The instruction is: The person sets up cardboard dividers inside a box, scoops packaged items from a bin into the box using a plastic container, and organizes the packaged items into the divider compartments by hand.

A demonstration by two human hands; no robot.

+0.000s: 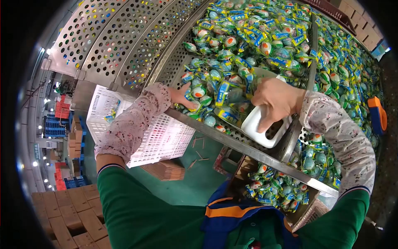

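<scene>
Head view: my right hand (280, 99) is wrapped round the handle (270, 143) of the white scoop (250, 125), among wrapped packets (198, 91) in the metal tray (232, 143); left hand (180, 97) spread against packets. I judge the scoop light, stiff, best held there; packets slippery.

A hand could pass above the heap of egg-shaped pieces in green, blue and yellow plastic wrappers (253, 35); the long grey metal divider (314, 41) blocks sideways sliding, the silver metal front rail (248, 151) low passage bodyward
</scene>
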